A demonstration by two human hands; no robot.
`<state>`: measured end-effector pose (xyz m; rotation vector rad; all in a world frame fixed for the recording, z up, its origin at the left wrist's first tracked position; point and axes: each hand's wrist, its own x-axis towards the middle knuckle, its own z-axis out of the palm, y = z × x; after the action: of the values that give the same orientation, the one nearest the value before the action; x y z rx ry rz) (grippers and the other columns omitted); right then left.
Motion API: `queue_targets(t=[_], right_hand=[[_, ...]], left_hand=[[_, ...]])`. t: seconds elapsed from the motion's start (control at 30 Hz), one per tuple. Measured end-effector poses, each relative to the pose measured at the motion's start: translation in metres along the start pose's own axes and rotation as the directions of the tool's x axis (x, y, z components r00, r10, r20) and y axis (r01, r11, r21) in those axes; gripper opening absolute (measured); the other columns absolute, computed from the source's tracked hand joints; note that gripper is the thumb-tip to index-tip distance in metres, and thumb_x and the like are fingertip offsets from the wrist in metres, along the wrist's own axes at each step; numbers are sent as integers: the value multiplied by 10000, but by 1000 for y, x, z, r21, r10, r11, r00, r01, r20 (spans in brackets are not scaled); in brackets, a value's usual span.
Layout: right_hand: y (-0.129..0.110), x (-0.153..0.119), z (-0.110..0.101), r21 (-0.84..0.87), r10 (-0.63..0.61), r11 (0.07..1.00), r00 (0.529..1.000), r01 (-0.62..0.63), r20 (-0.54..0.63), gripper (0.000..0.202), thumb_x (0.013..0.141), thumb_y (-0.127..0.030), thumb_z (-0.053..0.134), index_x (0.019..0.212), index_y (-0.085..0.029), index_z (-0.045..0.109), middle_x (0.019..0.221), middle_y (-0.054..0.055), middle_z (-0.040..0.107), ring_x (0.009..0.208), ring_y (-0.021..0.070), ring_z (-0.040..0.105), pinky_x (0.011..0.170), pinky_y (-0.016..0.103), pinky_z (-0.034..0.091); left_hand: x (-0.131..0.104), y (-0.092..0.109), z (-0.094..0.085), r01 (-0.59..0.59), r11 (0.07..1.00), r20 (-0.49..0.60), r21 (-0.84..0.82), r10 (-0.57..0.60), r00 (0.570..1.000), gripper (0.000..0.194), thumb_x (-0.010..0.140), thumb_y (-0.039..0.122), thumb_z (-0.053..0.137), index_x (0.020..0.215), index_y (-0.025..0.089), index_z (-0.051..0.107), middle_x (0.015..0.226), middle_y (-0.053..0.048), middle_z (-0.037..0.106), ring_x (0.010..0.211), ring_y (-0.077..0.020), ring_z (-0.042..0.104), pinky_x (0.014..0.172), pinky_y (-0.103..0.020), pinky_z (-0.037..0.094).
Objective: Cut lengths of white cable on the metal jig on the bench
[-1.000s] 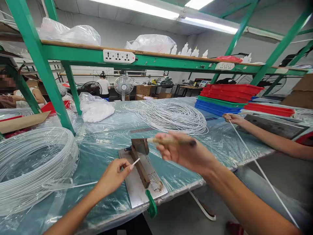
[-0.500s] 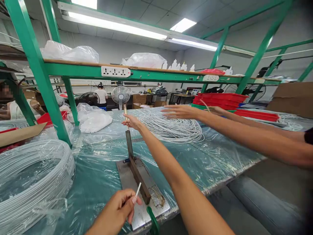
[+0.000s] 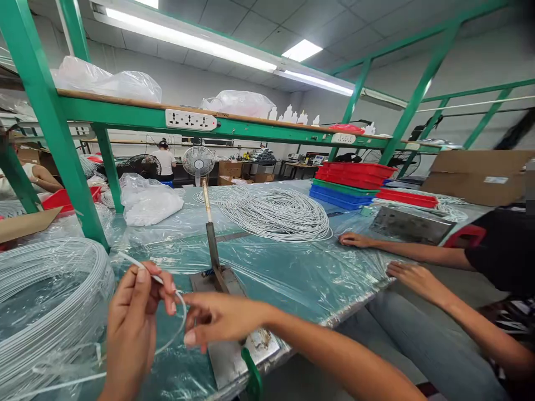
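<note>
My left hand (image 3: 136, 317) is closed in a pinch on a thin white cable (image 3: 178, 328). One end of the cable sticks out past the fingertips to the upper left. From the other side it bends down in a loop and passes behind my wrist to the lower left. My right hand (image 3: 223, 318) is beside the loop, thumb and fingers apart; whether a fingertip touches the cable I cannot tell. Behind it stands a lever cutter (image 3: 213, 250) with its arm raised, on a metal base plate (image 3: 228, 362) partly covered by my right hand.
A large coil of white cable (image 3: 54, 312) lies at the left; another loose coil (image 3: 276, 214) lies farther back. A green clamp (image 3: 252, 373) is on the table's front edge. At the right, a co-worker's hands (image 3: 355, 239) rest at the table, near stacked trays (image 3: 355, 175). A green shelf frame spans above.
My right hand has come down from the lever's handle to the cable. My left hand has moved left and up and now holds a longer cable instead of the short white piece. The co-worker's hands have lowered.
</note>
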<state>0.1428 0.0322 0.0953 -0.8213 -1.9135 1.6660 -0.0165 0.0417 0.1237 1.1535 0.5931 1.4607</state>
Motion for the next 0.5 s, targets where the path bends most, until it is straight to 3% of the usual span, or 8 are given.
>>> queue_targets(t=[0.1, 0.2, 0.23, 0.3, 0.37, 0.4, 0.47, 0.5], right_hand=[[2, -13, 33, 140, -27, 989, 997, 37, -76, 564, 787, -631, 433, 894, -100, 590, 662, 13, 544, 507, 56, 519, 529, 182, 432], [-15, -36, 22, 150, -85, 976, 915, 156, -394, 549, 792, -646, 420, 680, -123, 544, 525, -3, 517, 419, 67, 474, 427, 182, 375], [-23, -48, 9, 119, -125, 968, 833, 222, -540, 508, 801, -622, 434, 649, -143, 511, 475, -25, 483, 384, 63, 434, 398, 177, 339], [-36, -80, -27, 18, -187, 943, 575, 332, -796, 433, 810, -567, 466, 621, -179, 430, 401, -73, 369, 339, 50, 324, 374, 169, 267], [-43, -120, -64, -80, -190, 933, 292, 351, -937, 402, 810, -527, 486, 618, -200, 352, 392, -96, 261, 338, 44, 235, 391, 171, 245], [-43, -141, -81, -118, -182, 942, 184, 315, -966, 405, 814, -519, 483, 614, -206, 323, 400, -97, 233, 340, 42, 222, 398, 175, 247], [-37, -183, -107, -145, -173, 956, 92, 255, -981, 403, 835, -507, 461, 614, -212, 299, 424, -88, 226, 348, 34, 242, 422, 183, 270], [-32, -203, -115, -146, -167, 964, 79, 224, -983, 411, 840, -518, 445, 610, -215, 291, 426, -82, 224, 347, 33, 256, 421, 190, 274]], left_hand=[[-7, -5, 13, 49, 998, 67, 49, -52, 996, 279, 790, 475, 545, 896, 217, 535, 749, -2, 595, 488, -91, 480, 453, -189, 420], [-20, -18, 12, 57, 948, 264, 314, -145, 954, 434, 768, 498, 562, 1135, 267, 543, 1054, -66, 608, 787, -165, 575, 660, -240, 483], [-24, -23, 7, 65, 907, 338, 417, -221, 915, 460, 746, 502, 585, 1147, 279, 557, 1090, -69, 604, 863, -191, 570, 714, -259, 480], [-31, -32, -8, 50, 792, 436, 608, -385, 814, 407, 695, 500, 631, 1042, 288, 641, 987, -57, 646, 833, -211, 570, 703, -266, 471], [-32, -40, -29, -32, 662, 455, 748, -478, 751, 341, 676, 506, 632, 934, 290, 688, 757, -31, 654, 653, -187, 550, 599, -245, 444], [-31, -43, -42, -62, 607, 441, 792, -499, 746, 341, 678, 510, 619, 929, 291, 691, 684, -21, 635, 589, -175, 531, 557, -237, 426], [-27, -48, -71, -51, 535, 383, 843, -532, 755, 368, 683, 530, 589, 939, 284, 688, 605, -12, 599, 513, -161, 503, 490, -227, 393], [-26, -49, -87, -1, 523, 332, 852, -540, 773, 379, 678, 543, 584, 929, 278, 688, 577, -9, 581, 490, -158, 492, 463, -224, 382]])
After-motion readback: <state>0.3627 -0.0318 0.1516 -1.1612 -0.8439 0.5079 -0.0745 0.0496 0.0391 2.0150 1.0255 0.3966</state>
